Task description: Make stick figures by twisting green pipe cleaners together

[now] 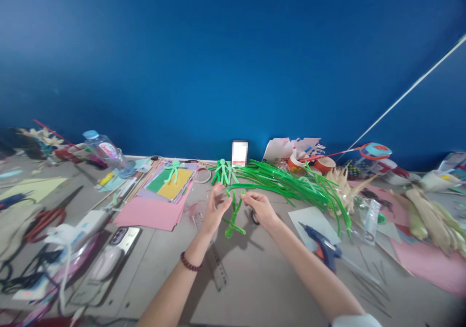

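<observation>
A green pipe-cleaner figure (229, 231) hangs upside down between my hands, its two legs upward and its arms stretched out below. My right hand (261, 208) pinches the tip of one leg between thumb and fingertips. On the other side, my left hand (215, 209) has its fingers curved and apart, with the thumb close to the other leg. Whether that thumb touches the leg, I cannot tell. Finished-looking light green figures (223, 170) stand behind, against the wall. Loose green pipe cleaners (284, 183) lie in a long bundle behind my right hand.
A ruler (217, 267) lies under my left forearm. To the right are a blue glue gun (320, 244), scissors and gloves (427, 210). Pink paper (149, 214), a phone (105, 264), red-handled scissors (47, 220) and a plastic bottle (109, 153) are on the left.
</observation>
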{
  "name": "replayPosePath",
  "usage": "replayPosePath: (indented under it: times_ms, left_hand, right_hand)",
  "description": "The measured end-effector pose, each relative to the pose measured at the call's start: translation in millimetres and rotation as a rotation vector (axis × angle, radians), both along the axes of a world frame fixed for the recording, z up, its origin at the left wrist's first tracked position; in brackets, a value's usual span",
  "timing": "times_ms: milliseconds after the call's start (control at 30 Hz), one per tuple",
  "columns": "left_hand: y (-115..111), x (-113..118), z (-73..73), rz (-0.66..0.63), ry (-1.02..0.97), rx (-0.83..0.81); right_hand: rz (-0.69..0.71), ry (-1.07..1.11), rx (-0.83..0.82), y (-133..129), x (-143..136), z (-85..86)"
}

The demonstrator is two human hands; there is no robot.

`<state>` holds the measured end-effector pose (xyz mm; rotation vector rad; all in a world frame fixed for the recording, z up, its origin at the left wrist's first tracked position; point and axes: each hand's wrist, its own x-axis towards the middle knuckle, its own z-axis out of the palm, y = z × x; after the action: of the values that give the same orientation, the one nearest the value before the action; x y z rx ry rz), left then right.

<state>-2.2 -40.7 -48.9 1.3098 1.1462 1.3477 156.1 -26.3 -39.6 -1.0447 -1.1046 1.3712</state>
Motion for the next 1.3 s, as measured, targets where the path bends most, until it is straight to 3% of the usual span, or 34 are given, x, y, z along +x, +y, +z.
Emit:
replayPosePath:
  times_ms: [100,167,433,600,900,1133,1300]
  left_hand:
    - [1,0,0.4,-0.348,-0.230,-0.273]
    - [0,1,0.3,-0.427,-0.260,-0.336]
    - [0,9,-3.3,-0.218,-0.268,-0.367]
    - [1,11,-6.2,0.003,-0.119,-0.335]
    - [-3,16,-13.3,0.192,0.222,-0.057]
    - [-5,8,-18.3,0.273,0.662,0.481]
    - [-6,4,-20.9,0.346,0.882,0.707]
  right_hand:
    - [0.108,0.073,-0.016,0,0,-3.8]
    - [0.171,0.098,-0.033,0,0,-5.7]
    - [0.092,-0.097,0.082,3,5,-2.6]
    - [0.030,-0.200,0.043,4,2,-3.3]
    - [-0.051,-0.230,-0.003,-4,-6,-8.7]
    - [-0.121,-0.156,-0.060,-11,-15,-7.2]
    - [-0.138,-0.108,-0.098,-13,-18,-4.9]
